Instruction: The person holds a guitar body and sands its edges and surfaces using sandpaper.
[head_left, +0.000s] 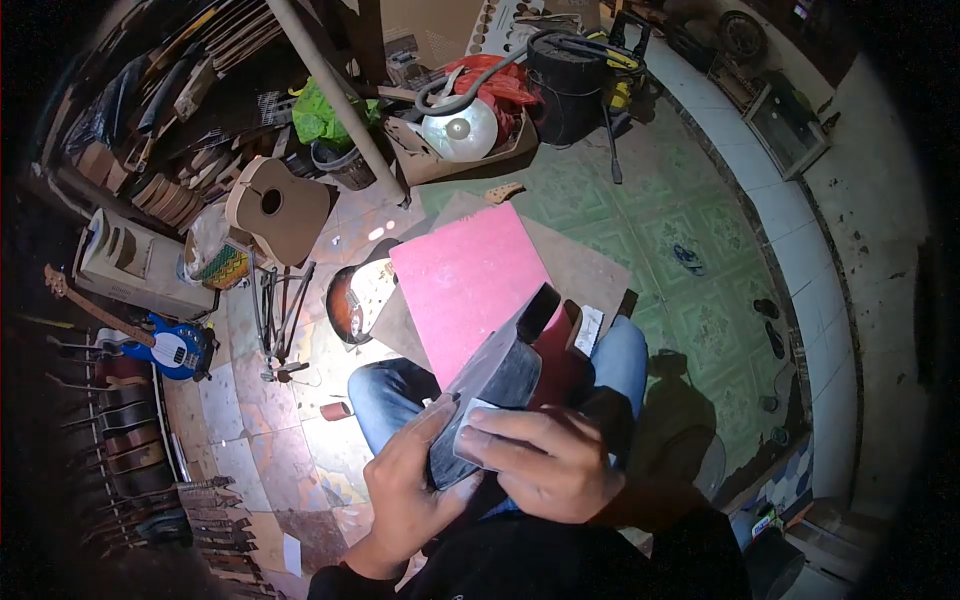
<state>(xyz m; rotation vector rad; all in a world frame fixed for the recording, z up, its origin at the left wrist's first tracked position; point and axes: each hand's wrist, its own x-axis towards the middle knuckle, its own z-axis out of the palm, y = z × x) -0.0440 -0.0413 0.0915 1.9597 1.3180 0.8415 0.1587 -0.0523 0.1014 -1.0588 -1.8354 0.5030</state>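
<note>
Tilted up over my lap is a thick dark grey slab with curved edges (505, 372); it resembles a solid guitar body seen edge-on. My left hand (412, 490) grips its near left end, with the thumb underneath. In my right hand (548, 462) a small pale folded sheet (476, 440) is pinched and pressed against the slab's side; its grit, if any, does not show. Beyond the slab a pink board (470, 275) lies on a larger greyish board (585, 255).
A sunburst guitar body (350, 305) lies left of the boards, near a black stand (280, 310) and a small reddish-brown roll (336, 411). At the left are a blue bass guitar (170, 345) and an acoustic guitar body (300, 215). A black bucket (570, 95) stands at the back.
</note>
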